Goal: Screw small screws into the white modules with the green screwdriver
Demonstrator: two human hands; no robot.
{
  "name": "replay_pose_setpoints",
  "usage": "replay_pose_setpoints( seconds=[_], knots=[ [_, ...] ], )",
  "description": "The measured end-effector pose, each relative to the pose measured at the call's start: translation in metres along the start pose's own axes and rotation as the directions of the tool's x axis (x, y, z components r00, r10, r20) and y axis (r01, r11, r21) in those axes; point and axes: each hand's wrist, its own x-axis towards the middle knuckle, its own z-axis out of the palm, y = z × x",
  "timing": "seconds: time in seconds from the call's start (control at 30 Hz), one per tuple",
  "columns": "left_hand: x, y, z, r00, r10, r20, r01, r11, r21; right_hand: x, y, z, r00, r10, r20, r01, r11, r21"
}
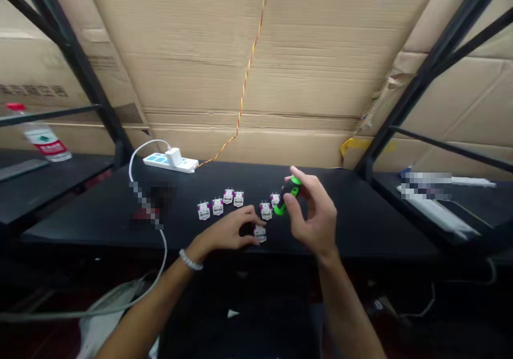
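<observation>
My left hand (236, 227) reaches over the desk's front part, thumb and fingertips closed on a small white-and-purple part with prongs (260, 234). My right hand (315, 209) is raised a little to the right of it. Its thumb and fingers grip a short black-and-green tool, perhaps a stubby screwdriver (287, 194), tilted with its lower end toward the left; the tip cannot be made out. Behind my hands lie two similar white parts, a nearer one (265, 210) and a farther one (274, 199), the latter close to the tool. Several more white parts (217, 206) lie left of my left hand.
A white power strip (188, 165) with a charger (173, 157) sits at the back left of the black desk (372, 220). Its white cable (165, 241) hangs over the front edge. A water bottle (48, 141) stands far left. Black metal frames (417, 89) rise on both sides.
</observation>
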Motion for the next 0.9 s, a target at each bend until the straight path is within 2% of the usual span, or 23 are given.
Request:
replay_pose_setpoints(
  seconds=[0.9],
  knots=[
    [-0.0008, -0.0002, 0.0008, 1.000, 0.000, -0.005, 0.000, 1.000, -0.014, 0.0008, 0.0003, -0.0010, 1.000, -0.027, -0.002, 0.027, 1.000, 0.001]
  ],
)
